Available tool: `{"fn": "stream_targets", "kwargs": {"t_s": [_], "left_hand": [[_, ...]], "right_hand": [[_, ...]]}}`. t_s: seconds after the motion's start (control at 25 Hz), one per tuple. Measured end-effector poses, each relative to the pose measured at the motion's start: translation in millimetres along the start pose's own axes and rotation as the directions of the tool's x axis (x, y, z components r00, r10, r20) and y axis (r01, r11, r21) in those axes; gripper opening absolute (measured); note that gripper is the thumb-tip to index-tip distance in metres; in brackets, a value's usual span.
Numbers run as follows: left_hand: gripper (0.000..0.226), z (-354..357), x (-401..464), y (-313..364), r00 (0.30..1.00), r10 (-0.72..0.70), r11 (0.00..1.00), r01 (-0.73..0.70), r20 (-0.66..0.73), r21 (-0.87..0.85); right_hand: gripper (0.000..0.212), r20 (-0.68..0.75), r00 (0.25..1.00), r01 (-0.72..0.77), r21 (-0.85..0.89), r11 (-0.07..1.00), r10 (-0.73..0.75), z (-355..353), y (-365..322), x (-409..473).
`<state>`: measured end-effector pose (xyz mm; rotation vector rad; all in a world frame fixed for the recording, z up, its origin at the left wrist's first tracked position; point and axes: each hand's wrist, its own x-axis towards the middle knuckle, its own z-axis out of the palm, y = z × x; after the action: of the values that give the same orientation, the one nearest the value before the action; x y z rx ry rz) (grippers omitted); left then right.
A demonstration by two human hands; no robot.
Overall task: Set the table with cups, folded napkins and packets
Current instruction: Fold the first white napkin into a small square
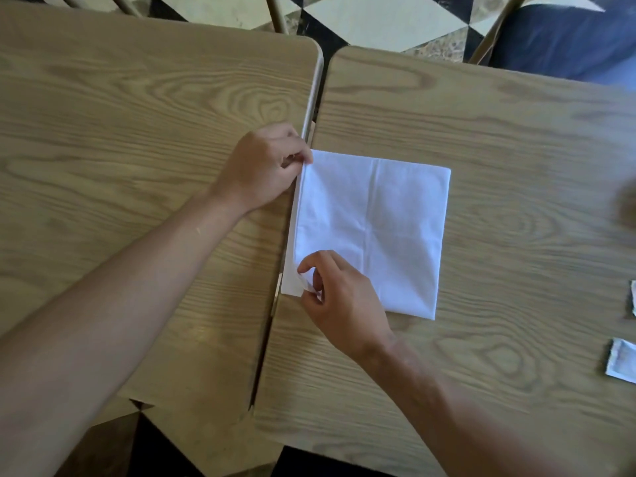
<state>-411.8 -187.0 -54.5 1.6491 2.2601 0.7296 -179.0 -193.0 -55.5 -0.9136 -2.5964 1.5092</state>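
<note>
So a white napkin is laid flat a bit right of the frame's middle, on the right-hand table of two wood-grain tables pushed side by side, with its left edge hanging over the gap onto the left-hand table. It looks already folded at least once, since a doubled layer can be seen along that left edge and crease lines cross the middle. Both left corners are being gripped, probably so the cloth can be lifted and carried across for the next fold with the edges kept lined up. The upper left corner is pinched by the left hand, fingers curled under and thumb on top, with the forearm stretched in from the lower left of the frame. The lower left corner is pinched by the right hand between thumb and forefinger, and a bit of the cloth is already peeled up off the surface there; the wrist is bent back and the arm comes in from the lower right. Two small white packets are parked at the right edge of the frame, one barely visible and another below it, well apart from the napkin, presumably waiting their turn. No cups can be seen. A checkered floor shows at the top of the frame
</note>
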Motion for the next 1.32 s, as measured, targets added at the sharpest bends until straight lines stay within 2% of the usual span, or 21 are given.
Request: {"fn": "stream_targets", "kwargs": {"t_s": [0.32,0.48,0.64,0.68,0.76,0.8,0.84,0.96,1.0,1.08,1.2,1.32], "left_hand": [[0.019,9.6,-1.4,-4.9,0.999,0.030,0.996,-0.029,-0.019,0.079],[0.021,11.7,-2.9,-4.4,0.997,0.072,0.992,-0.072,0.006,0.104],[0.023,15.0,-6.8,11.8,0.991,0.078,0.976,-0.054,-0.107,0.209],[0.026,21.8,-10.4,19.7,0.988,0.113,0.965,-0.085,-0.104,0.247],[0.033,42.8,-22.5,38.6,0.982,0.191,0.939,-0.180,-0.008,0.293],[0.039,53.2,-30.4,48.1,0.980,0.190,0.932,-0.199,0.060,0.301],[0.047,61.1,-37.8,55.7,0.982,0.152,0.935,-0.181,0.114,0.307],[0.060,75.0,-52.5,65.2,0.990,-0.065,0.960,0.028,0.123,0.279],[0.062,78.1,-56.6,65.9,0.989,-0.109,0.955,0.075,0.102,0.288],[0.064,85.4,-65.2,66.7,0.989,-0.128,0.936,0.096,0.073,0.339],[0.069,94.8,-74.2,62.3,0.990,-0.127,0.914,0.094,0.057,0.396],[0.076,97.1,-74.8,55.8,0.988,-0.144,0.904,0.106,0.059,0.415]], "right_hand": [[0.019,0.000,0.995,0.100,-0.179,0.979,-0.102,14.8,-0.7,3.7],[0.013,0.023,0.993,0.121,-0.190,0.974,-0.118,14.8,-0.6,2.3],[0.012,0.057,0.991,0.131,-0.190,0.973,-0.122,12.4,1.3,2.2],[0.013,0.069,0.990,0.137,-0.191,0.972,-0.126,11.3,0.8,2.4],[0.013,0.104,0.982,0.175,-0.194,0.965,-0.157,7.8,-0.3,0.9],[0.010,0.079,0.977,0.209,-0.201,0.957,-0.197,4.5,0.7,-1.6],[0.006,-0.009,0.969,0.239,-0.203,0.950,-0.246,-0.4,3.6,-4.4],[0.009,-0.431,0.868,0.159,-0.225,0.961,-0.245,-25.3,25.3,0.8],[0.014,-0.487,0.848,0.083,-0.272,0.959,-0.211,-34.6,35.4,8.1],[0.039,-0.410,0.901,-0.033,-0.392,0.919,-0.142,-48.3,54.5,23.3],[0.065,-0.218,0.968,-0.020,-0.558,0.829,-0.123,-56.0,79.1,32.6],[0.083,-0.184,0.971,-0.008,-0.662,0.750,-0.152,-63.5,100.5,25.8]]}}
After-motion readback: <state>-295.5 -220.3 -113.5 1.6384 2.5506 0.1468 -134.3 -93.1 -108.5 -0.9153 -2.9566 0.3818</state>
